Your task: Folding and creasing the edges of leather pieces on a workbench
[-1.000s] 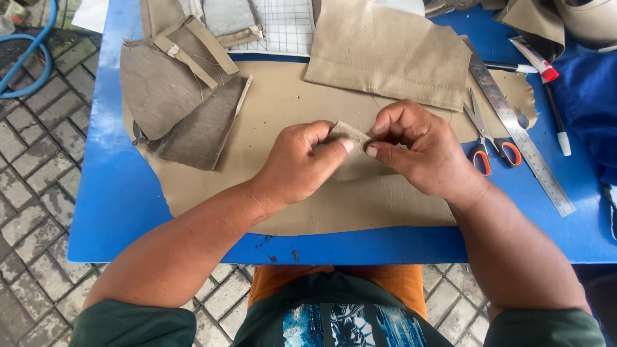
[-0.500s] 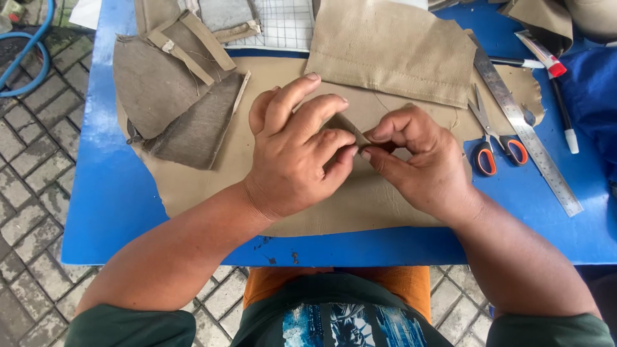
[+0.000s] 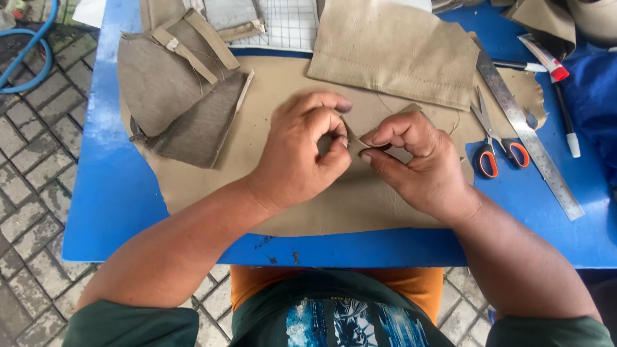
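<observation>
- Left hand (image 3: 297, 157) and right hand (image 3: 414, 164) each pinch, fingers curled tight, one small tan leather piece (image 3: 357, 136)
- It sits over the big tan hide (image 3: 283, 96), left of the scissors (image 3: 490, 138)
- Risk: the tiny piece may slip from the fingertips, since the grip is narrow

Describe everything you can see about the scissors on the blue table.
The scissors have orange loop handles with dark inner rims and slim grey metal blades. They lie flat and closed, blades pointing away from the person, handles on the blue table. The blades rest over the edge of the large tan sheet, just left of the steel ruler. No hand touches them; the right hand is the nearer one.
</observation>
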